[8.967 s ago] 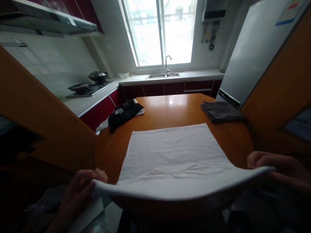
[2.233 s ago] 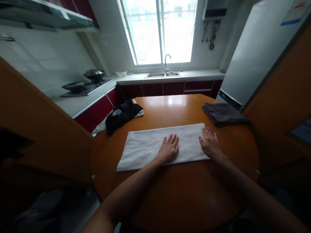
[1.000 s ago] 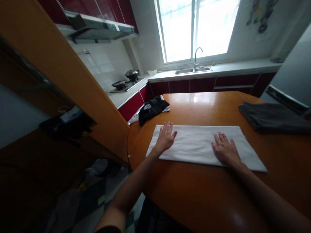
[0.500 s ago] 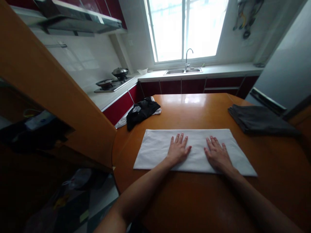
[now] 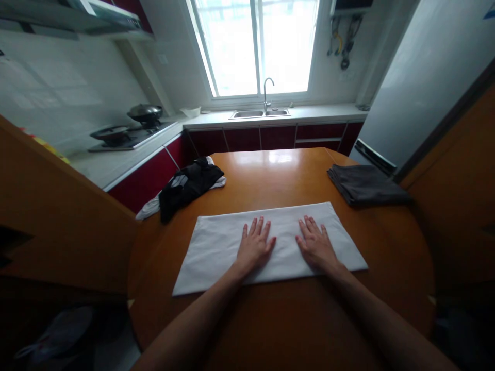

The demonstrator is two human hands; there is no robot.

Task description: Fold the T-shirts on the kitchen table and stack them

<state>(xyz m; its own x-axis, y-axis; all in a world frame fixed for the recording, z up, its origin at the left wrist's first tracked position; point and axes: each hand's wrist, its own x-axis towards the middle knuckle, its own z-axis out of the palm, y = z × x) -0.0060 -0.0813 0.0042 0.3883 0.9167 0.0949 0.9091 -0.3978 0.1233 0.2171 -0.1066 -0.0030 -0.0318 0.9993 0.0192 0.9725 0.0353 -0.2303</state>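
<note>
A white folded cloth (image 5: 216,247) lies flat on the orange-brown wooden table (image 5: 270,319), its long side running left to right. My left hand (image 5: 255,246) rests palm down near the middle of the cloth, fingers spread and holding nothing. To its right, my right hand (image 5: 316,245) also lies flat on the cloth, with its fingers stretched out and slightly apart. A gap of white cloth shows between the two hands.
A heap of black and white clothing (image 5: 191,185) lies at the table's left edge. On the right sits a folded dark grey cloth (image 5: 367,185). Behind are a counter with a sink (image 5: 259,114), a hob with two pans (image 5: 145,113), and a fridge (image 5: 417,77) at right.
The view has swung to the right, so the table and cloths appear further left and slightly rotated. Both hands stay flat on the white cloth.
</note>
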